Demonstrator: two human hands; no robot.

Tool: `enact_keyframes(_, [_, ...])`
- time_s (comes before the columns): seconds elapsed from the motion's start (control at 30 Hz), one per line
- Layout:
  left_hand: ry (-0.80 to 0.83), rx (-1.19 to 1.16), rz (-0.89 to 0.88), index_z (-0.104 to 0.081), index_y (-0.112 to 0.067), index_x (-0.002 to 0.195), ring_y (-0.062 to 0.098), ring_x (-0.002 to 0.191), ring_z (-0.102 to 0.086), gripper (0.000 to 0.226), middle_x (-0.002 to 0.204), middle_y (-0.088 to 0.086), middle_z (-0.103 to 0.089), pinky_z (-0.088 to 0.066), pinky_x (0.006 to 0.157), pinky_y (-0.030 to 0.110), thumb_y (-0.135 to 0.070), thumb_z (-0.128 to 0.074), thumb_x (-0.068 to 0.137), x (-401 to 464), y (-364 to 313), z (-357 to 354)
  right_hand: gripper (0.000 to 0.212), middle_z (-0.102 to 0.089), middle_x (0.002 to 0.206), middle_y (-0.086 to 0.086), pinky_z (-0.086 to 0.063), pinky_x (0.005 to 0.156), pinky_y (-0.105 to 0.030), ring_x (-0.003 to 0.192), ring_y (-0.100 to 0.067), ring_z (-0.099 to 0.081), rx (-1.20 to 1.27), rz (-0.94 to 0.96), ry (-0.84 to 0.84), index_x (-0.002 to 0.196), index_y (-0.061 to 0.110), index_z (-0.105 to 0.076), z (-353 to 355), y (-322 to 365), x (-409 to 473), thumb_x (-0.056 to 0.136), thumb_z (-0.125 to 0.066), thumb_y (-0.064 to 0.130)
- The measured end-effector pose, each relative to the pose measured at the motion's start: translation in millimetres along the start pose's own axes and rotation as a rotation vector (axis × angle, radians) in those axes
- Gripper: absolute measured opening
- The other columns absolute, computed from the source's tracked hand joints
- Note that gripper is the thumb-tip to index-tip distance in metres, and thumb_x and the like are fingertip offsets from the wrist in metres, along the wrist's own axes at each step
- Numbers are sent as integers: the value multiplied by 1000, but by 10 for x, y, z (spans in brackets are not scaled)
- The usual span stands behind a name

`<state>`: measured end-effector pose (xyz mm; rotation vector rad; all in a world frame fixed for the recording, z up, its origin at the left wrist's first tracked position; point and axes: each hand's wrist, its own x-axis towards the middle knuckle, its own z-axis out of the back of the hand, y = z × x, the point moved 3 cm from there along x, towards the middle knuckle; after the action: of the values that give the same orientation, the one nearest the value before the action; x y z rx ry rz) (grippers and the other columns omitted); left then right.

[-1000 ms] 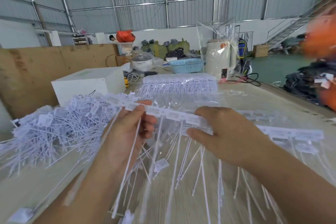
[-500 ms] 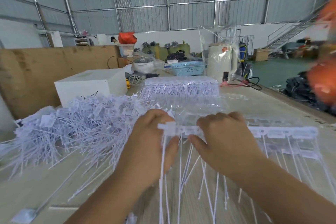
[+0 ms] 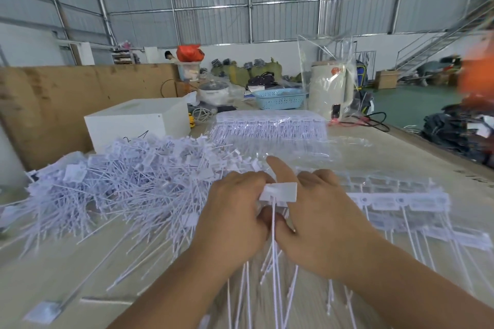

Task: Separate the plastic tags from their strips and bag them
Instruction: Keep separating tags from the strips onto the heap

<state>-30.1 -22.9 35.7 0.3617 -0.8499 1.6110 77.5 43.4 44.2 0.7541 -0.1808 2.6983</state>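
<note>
Both hands meet at centre frame over one tag, working it off its strip.

The left hand (image 3: 235,211) and right hand (image 3: 320,219) press close together on a single white tag (image 3: 280,192); the left fingers (image 3: 247,181) are curled and clamped on the tag's flat head, while the right hand pinches just beside it with the index finger raised straight. Holding this tight together probably concentrates the twist at the joint so the tag snaps cleanly. The strip (image 3: 401,199) runs off to the right across the bench (image 3: 401,152), tails hanging toward the lower frame. Loose tags (image 3: 128,184) are heaped at left, within easy reach for dropping. A clear bag of strips (image 3: 270,125) lies beyond, at upper centre; bagging looks not yet begun.
</note>
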Motion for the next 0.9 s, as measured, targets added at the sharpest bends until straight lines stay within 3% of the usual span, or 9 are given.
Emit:
enact_keyframes(0.2, [-113, 129, 70, -60, -15, 81, 24, 77, -49, 18, 70, -7, -53, -43, 68, 41, -15, -75, 71, 39, 142, 171, 61, -60, 110, 8, -35, 104, -43, 106, -22, -58, -148, -211, 82, 126, 29, -49, 130, -233, 8, 81, -26, 65])
enact_keyframes(0.37, [-96, 20, 179, -57, -16, 76, 16, 65, -48, 18, 63, -3, -49, -41, 58, 34, -24, -72, 79, 21, 295, 223, 67, -51, 125, 10, -30, 108, -42, 116, -19, -54, -120, -294, 125, 134, 32, -41, 189, -426, -9, 81, -41, 71])
enact_keyframes(0.5, [-5, -104, 270, -59, -15, 80, 18, 71, -54, 14, 73, 6, -57, -40, 57, 31, -22, -71, 78, 8, 332, 177, 45, -58, 103, 12, -37, 92, -36, 98, -15, -58, -86, -275, 162, 116, 34, -55, 190, -428, -12, 86, -42, 66])
enact_keyframes(0.57, [43, -177, 251, -62, -23, 85, 6, 77, -55, 14, 79, -6, -60, -41, 61, 19, -19, -72, 75, -12, 285, 147, 39, -57, 93, 9, -37, 87, -34, 94, -16, -56, -122, -229, 151, 105, 30, -57, 186, -378, 4, 89, -40, 61])
enact_keyframes(0.63, [85, -171, 171, -64, -33, 100, -2, 90, -52, 30, 92, -21, -61, -39, 71, 9, -28, -70, 70, -30, 179, 118, 34, -57, 88, 7, -35, 88, -36, 92, -19, -56, -151, -192, 112, 98, 28, -58, 172, -302, 9, 89, -41, 57])
enact_keyframes(0.7, [104, -64, 87, -56, -41, 120, -2, 99, -49, 53, 104, -31, -56, -39, 87, 19, -39, -65, 67, -45, 93, 78, 27, -61, 81, 5, -37, 93, -42, 87, -23, -58, -148, -171, 48, 90, 25, -65, 160, -207, 1, 85, -51, 48])
enact_keyframes(0.77, [106, 58, 42, -50, -45, 126, 7, 101, -53, 61, 112, -26, -59, -41, 90, 36, -42, -63, 67, -58, 4, 39, 22, -64, 71, 3, -44, 95, -55, 80, -27, -62, -119, -158, -75, 82, 20, -71, 172, -122, -18, 73, -62, 37])
enact_keyframes(0.83, [80, 50, 15, -56, -53, 102, 12, 83, -55, 39, 90, -18, -63, -45, 80, 42, -33, -57, 68, -62, -52, 8, 21, -64, 65, 4, -44, 94, -63, 76, -26, -63, -113, -125, -134, 75, 18, -73, 178, -62, -31, 67, -62, 34])
enact_keyframes(0.9, [31, -44, 60, -48, -50, 72, 14, 68, -50, 28, 66, -13, -54, -46, 70, 42, -24, -50, 66, -49, -57, 12, 22, -62, 63, 5, -41, 98, -63, 75, -24, -62, -113, -106, -133, 71, 19, -71, 175, -35, -43, 69, -57, 36])
